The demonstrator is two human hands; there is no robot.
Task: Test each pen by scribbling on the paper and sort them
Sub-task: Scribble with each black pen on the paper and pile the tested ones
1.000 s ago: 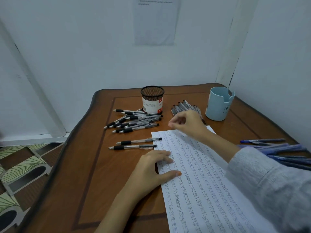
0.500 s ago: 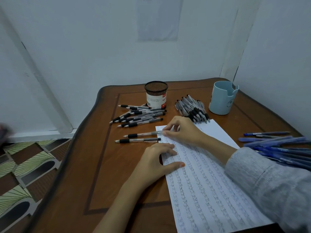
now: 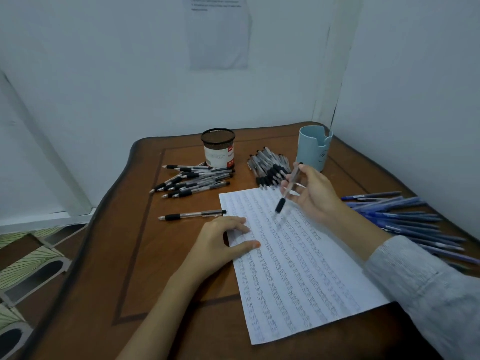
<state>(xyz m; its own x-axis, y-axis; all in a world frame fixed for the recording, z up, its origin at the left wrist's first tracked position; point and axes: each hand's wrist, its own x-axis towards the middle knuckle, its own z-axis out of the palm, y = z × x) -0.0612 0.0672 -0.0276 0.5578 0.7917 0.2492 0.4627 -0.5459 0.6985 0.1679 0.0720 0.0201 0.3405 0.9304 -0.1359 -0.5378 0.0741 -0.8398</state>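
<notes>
Right hand [image 3: 314, 193] is pinching one clear pen [image 3: 288, 189] with a black rubber grip. It's tilted, writing end down, over the far part of the paper [image 3: 298, 268]. Whether the tip is actually on the sheet I can't tell, it's blurry there. My left hand [image 3: 220, 242] lies flat on the paper's left edge, fingers relaxed, not gripping anything.

The paper is covered in rows of small marks, none readable. Just left of its far corner, one identical pen [image 3: 192, 215] lies alone. Further out past that corner is a loose heap of the same pens [image 3: 192, 181], roughly ten, too overlapped to count. A tighter bundle [image 3: 270, 167] sits just behind the paper's far edge. Right of the paper is a spread of blue pens [image 3: 402, 219], well over a dozen.

There are two cups beyond the paper. The black mesh cup [image 3: 218, 148] has a white label with a red patch, print too small to read. The other is a light blue cup [image 3: 313, 148]. I can't tell what's in either.

A printed sheet [image 3: 218, 32] hangs on the wall behind, text blurred.
</notes>
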